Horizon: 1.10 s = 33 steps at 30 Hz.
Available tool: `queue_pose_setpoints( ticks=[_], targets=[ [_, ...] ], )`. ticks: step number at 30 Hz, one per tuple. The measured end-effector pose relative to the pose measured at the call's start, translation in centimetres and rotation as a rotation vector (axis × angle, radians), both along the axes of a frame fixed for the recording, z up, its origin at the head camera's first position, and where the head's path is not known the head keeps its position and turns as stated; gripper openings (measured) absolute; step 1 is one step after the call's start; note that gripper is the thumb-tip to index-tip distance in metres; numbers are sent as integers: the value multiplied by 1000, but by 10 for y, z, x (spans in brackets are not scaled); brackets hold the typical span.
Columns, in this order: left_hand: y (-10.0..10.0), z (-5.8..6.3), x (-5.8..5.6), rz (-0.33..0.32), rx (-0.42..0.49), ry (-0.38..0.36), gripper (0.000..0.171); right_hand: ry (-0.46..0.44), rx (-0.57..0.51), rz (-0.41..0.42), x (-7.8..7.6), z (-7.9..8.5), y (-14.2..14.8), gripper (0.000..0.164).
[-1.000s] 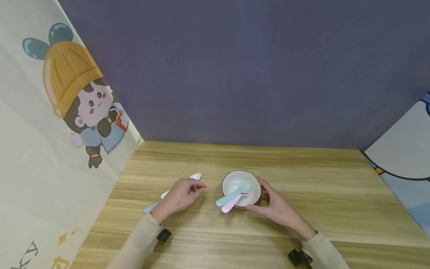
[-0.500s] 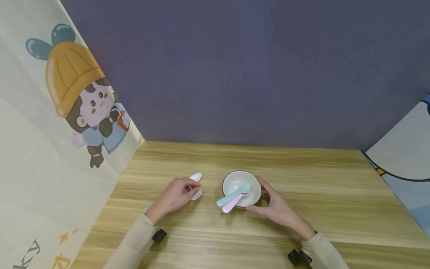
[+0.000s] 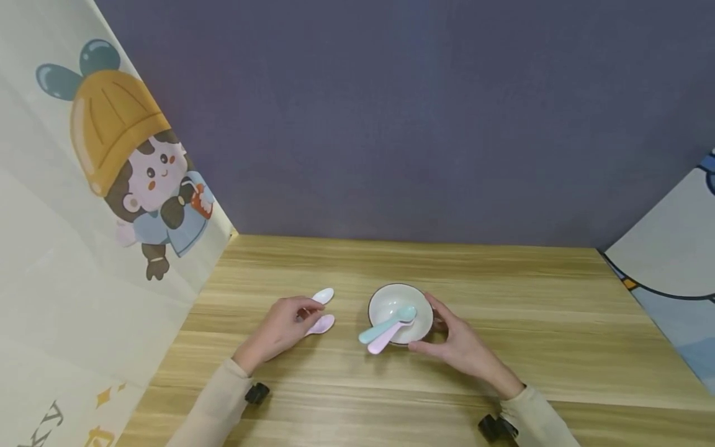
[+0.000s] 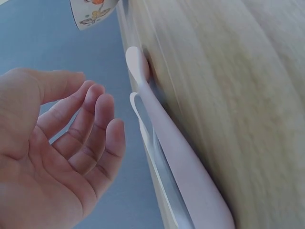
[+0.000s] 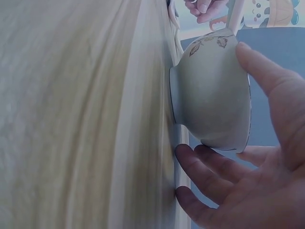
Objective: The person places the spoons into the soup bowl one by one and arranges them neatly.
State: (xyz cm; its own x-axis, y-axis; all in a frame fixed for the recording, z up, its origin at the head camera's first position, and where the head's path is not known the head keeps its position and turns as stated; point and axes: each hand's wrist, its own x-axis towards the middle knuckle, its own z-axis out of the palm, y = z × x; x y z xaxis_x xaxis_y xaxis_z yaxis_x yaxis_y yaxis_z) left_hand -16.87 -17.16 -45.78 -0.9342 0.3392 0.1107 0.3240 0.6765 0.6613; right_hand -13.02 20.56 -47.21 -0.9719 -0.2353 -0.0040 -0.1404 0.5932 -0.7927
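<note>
In the head view a white bowl (image 3: 385,301) with a dark rim stands on the wooden table. A mint-green spoon (image 3: 385,328) and a pink spoon (image 3: 384,339) lean in it, handles over the near-left rim. My right hand (image 3: 460,344) holds the bowl's right side, thumb at the near rim; the right wrist view shows its fingers curved beside the bowl wall (image 5: 209,95). Left of the bowl lie a white spoon (image 3: 324,295) and a lilac spoon (image 3: 321,324). Over their handles is my left hand (image 3: 282,326), fingers loosely bent and nothing in them, apart from the lilac spoon (image 4: 176,152).
The wooden table (image 3: 503,279) reaches back to a dark blue-grey wall panel (image 3: 391,124). A pale curtain with a cartoon figure (image 3: 151,167) borders the left side. Another printed sheet (image 3: 670,248) borders the right. Dark wrist mounts (image 3: 257,393) sit at both cuffs.
My left hand has drawn back to the left and slightly toward me, uncovering the lilac spoon's bowl end. The right hand and the white bowl with its two spoons stay put.
</note>
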Motion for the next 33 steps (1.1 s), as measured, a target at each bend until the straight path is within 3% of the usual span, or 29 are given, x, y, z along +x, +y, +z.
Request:
queue_pose_setpoints(
  ticks=[19, 33],
  targets=[
    [-10, 3, 0, 51, 4, -44, 21, -10, -31, 2, -1, 0, 0, 114],
    [-24, -6, -7, 60, -49, 50, 20, -31, -27, -6, -1, 0, -1, 113]
  ],
)
